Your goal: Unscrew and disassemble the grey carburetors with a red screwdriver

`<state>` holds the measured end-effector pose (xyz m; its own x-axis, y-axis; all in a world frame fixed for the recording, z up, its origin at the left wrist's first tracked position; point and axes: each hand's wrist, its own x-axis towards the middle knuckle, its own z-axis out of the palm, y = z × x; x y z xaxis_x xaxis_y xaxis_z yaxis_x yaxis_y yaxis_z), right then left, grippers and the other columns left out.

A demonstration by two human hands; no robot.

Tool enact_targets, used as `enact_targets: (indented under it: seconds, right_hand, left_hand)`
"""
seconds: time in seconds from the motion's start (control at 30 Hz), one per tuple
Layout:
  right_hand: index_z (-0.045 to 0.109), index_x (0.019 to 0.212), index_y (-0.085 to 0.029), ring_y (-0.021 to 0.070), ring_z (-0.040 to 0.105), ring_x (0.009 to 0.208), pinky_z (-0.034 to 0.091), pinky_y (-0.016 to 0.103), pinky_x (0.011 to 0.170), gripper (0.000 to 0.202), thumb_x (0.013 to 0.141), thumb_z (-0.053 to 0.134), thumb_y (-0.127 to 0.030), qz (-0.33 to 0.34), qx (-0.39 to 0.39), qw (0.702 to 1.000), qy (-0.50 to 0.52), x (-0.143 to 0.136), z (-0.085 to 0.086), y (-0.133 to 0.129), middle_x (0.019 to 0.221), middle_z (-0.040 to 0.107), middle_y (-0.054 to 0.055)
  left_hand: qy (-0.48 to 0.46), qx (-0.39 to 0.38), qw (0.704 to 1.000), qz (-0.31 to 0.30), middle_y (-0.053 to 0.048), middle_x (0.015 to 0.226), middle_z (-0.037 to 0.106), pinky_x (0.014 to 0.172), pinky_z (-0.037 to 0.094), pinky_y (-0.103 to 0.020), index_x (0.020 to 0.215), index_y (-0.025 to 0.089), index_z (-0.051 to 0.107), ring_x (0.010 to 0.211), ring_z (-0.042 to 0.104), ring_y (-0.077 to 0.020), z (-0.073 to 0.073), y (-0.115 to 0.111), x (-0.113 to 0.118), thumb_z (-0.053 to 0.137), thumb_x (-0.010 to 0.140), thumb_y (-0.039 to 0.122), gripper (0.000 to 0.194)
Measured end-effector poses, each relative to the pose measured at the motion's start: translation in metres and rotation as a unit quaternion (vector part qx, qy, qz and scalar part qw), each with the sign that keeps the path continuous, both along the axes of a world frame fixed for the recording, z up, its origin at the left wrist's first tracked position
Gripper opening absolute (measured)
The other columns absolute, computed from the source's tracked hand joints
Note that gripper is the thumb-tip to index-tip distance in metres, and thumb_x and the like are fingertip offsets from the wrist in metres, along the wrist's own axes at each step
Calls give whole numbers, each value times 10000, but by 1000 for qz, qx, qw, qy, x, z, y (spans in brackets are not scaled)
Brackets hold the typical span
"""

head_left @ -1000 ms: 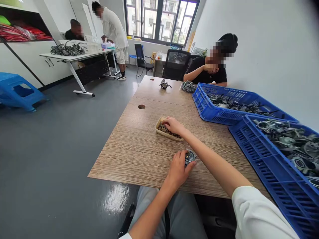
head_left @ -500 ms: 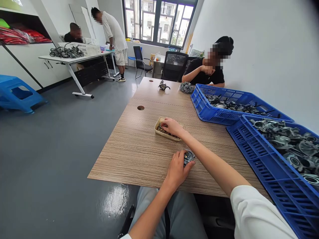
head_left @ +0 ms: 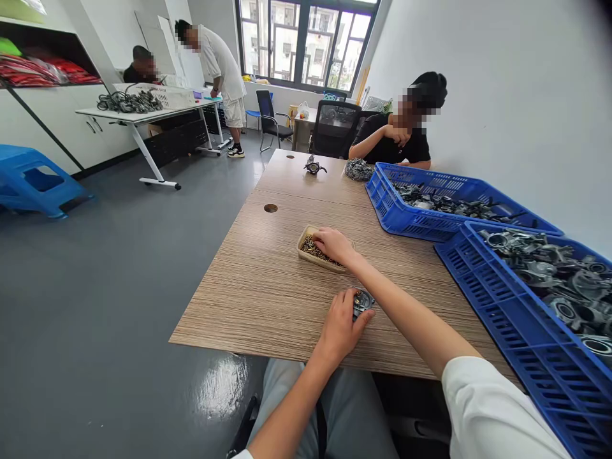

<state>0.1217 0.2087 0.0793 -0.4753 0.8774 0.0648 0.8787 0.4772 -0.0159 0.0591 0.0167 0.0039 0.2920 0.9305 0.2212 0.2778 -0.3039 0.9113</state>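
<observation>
On the wooden table, my left hand (head_left: 340,320) is closed around a grey metal carburetor body (head_left: 362,305), with its round open side facing up and a small brass-coloured spot inside. Farther forward, my right hand (head_left: 333,245) reaches into a shallow beige tray (head_left: 321,260). Its fingertips are bent together down among many small brass-coloured parts (head_left: 313,247), too small to name for sure. What the fingers pinch, if anything, is hidden. My right forearm passes just beyond the carburetor body.
Two blue crates (head_left: 482,290) of metal castings stand along the table's right side. Farther back are a bag of small metal parts (head_left: 358,169) and a single metal assembly (head_left: 314,166). A person (head_left: 396,137) sits at the far end. A cable hole (head_left: 270,208) pierces the tabletop.
My right hand's fingers have shifted slightly among the small parts in the tray. My left hand and the carburetor body stay in place.
</observation>
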Motion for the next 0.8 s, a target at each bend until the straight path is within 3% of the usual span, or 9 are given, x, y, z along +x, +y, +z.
enact_targets:
  seconds: [0.23, 0.4, 0.53, 0.63, 0.8]
  right_hand:
    - [783, 976, -199, 264, 661, 1048, 441, 325, 859, 286, 1060, 513, -241, 16, 19, 999, -25, -3, -3, -2, 1086, 745, 132]
    - [724, 927, -186, 211, 657, 920, 455, 286, 802, 169, 983, 565, -201, -34, 58, 987, 144, 3, 4, -4, 997, 725, 94]
    - [636, 844, -188, 176, 649, 793, 487, 282, 792, 69, 885, 582, -176, -64, 90, 949, 295, 25, 22, -10, 863, 709, 54]
    - [579, 837, -206, 173, 689, 744, 517, 271, 720, 23, 852, 595, -213, -90, 58, 916, 386, 55, 32, -25, 783, 710, 30]
    - [524, 844, -220, 194, 761, 713, 585, 283, 647, 161, 815, 652, -315, -129, -50, 842, 522, 111, 20, -73, 822, 757, 52]
  left_hand:
    - [-1, 6, 1000, 6, -141, 1302, 654, 1094, 505, -496, 1362, 210, 532, 1243, 604, -316, -2, 0, 1, 603, 1031, 408, 392]
    - [-22, 10, 1000, 10, -135, 1306, 664, 1106, 502, -492, 1346, 218, 539, 1253, 613, -305, -3, 1, -1, 604, 1032, 405, 371]
    - [-59, 8, 998, 16, -113, 1261, 695, 1087, 509, -455, 1310, 228, 560, 1197, 646, -274, -1, 3, -4, 623, 1024, 418, 349]
    - [-94, -6, 995, 25, -95, 1223, 717, 1045, 518, -411, 1277, 231, 572, 1140, 668, -244, 1, 5, -8, 583, 1044, 432, 308]
    - [-136, -45, 988, 61, -82, 1157, 739, 978, 537, -373, 1236, 223, 577, 1030, 681, -215, -3, 12, -12, 517, 1063, 507, 338]
